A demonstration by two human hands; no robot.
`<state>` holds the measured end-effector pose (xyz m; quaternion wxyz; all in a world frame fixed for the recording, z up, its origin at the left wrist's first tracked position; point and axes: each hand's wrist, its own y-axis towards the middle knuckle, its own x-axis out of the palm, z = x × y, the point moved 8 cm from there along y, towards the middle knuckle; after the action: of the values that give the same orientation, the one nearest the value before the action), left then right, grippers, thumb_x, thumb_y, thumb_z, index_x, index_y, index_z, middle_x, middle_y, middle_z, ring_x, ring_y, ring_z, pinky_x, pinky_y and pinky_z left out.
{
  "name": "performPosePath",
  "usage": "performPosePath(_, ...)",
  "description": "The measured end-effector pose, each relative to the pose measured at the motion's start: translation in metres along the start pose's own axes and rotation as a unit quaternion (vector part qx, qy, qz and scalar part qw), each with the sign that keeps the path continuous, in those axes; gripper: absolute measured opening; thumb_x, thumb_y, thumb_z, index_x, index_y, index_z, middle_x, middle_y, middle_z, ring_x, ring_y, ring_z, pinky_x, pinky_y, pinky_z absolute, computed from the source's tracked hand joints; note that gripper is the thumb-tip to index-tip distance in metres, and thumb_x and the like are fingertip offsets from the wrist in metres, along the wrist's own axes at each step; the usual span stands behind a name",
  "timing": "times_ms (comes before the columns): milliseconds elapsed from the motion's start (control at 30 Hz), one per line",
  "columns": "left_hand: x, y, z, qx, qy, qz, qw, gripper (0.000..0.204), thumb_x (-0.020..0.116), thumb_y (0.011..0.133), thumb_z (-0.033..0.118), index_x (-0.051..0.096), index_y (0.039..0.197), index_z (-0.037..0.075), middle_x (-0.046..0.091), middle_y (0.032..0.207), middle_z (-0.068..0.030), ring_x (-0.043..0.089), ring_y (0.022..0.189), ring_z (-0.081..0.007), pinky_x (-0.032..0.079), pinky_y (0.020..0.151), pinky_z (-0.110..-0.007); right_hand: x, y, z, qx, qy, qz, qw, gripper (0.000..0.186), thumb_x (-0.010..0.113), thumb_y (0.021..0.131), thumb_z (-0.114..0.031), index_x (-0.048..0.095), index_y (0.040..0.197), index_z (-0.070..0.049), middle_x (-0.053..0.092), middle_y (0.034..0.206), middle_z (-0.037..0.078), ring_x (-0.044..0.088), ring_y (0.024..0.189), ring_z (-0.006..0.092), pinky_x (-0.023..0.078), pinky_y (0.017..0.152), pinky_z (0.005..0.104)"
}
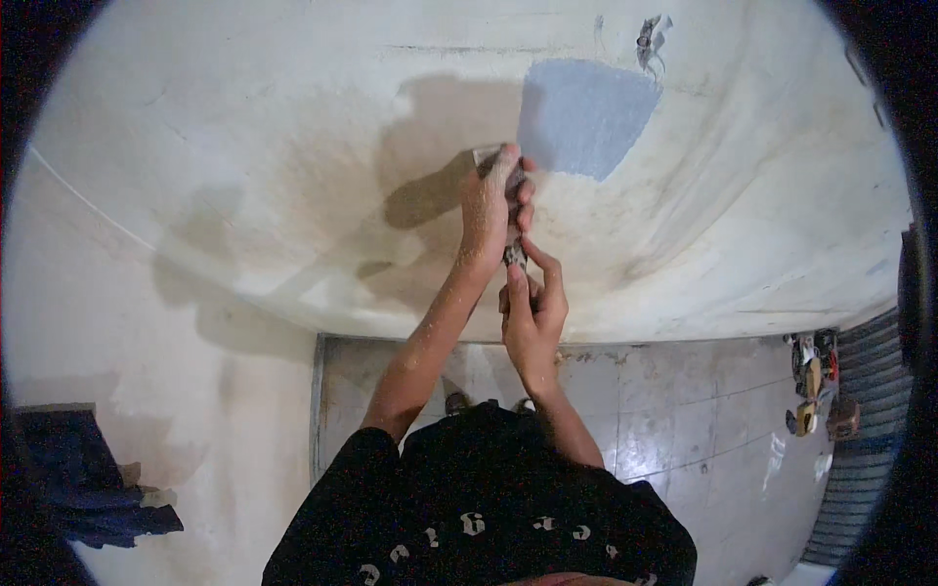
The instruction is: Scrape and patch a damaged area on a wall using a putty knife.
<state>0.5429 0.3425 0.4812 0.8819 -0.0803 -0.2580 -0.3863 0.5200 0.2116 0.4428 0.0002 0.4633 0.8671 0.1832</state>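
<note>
My left hand (489, 210) is raised against the pale wall, its fingers wrapped around a dark, elongated hand tool (516, 256). At the top of the grip a flat, light-coloured end shows beside the thumb; most of the tool is covered by my fingers, so its exact kind is unclear. Just below, my right hand (537, 317) pinches the tool's lower end between thumb and fingers. Light specks of dust cover my left hand and forearm. Right of the tool's top is a grey-blue painted patch (591, 117) on the wall.
The stained wall (322, 176) curves across the view, with a damaged spot (647, 44) above the patch. Dark cloth (88, 479) hangs at lower left. Grey floor tiles (684, 410) lie below; assorted items (809, 386) stand beside a corrugated shutter (865, 430) at right.
</note>
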Motion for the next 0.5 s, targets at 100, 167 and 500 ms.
performPosePath(100, 0.007, 0.001, 0.004, -0.033, -0.017, -0.001, 0.999, 0.032, 0.055, 0.094, 0.034, 0.057, 0.084, 0.003, 0.047, 0.055, -0.0012, 0.043, 0.036, -0.0120, 0.031, 0.033, -0.025, 0.000, 0.000, -0.004, 0.009, -0.019, 0.008, 1.000, 0.032, 0.050, 0.099, -0.015, 0.046, 0.129, -0.002, 0.047, 0.056, -0.002, 0.038, 0.046, 0.0037, 0.027, 0.042, 0.0208)
performPosePath(167, 0.022, 0.006, 0.035, 0.027, 0.001, -0.023, 0.999, 0.034, 0.055, 0.094, 0.036, 0.055, 0.084, 0.003, 0.046, 0.055, -0.0011, 0.042, 0.035, -0.0121, 0.031, 0.033, -0.026, 0.007, 0.014, -0.030, -0.019, 0.006, 0.002, 1.000, 0.032, 0.049, 0.100, -0.016, 0.046, 0.128, -0.001, 0.047, 0.056, -0.002, 0.038, 0.045, 0.0042, 0.027, 0.041, 0.0208)
performPosePath(500, 0.027, 0.008, 0.039, -0.001, -0.020, -0.041, 0.999, 0.034, 0.054, 0.094, 0.037, 0.055, 0.085, 0.004, 0.046, 0.055, -0.0009, 0.042, 0.035, -0.0119, 0.030, 0.034, -0.025, 0.012, 0.014, -0.039, -0.015, 0.008, -0.001, 1.000, 0.033, 0.046, 0.101, -0.019, 0.044, 0.129, -0.003, 0.049, 0.057, 0.001, 0.035, 0.038, 0.0034, 0.024, 0.036, 0.0201)
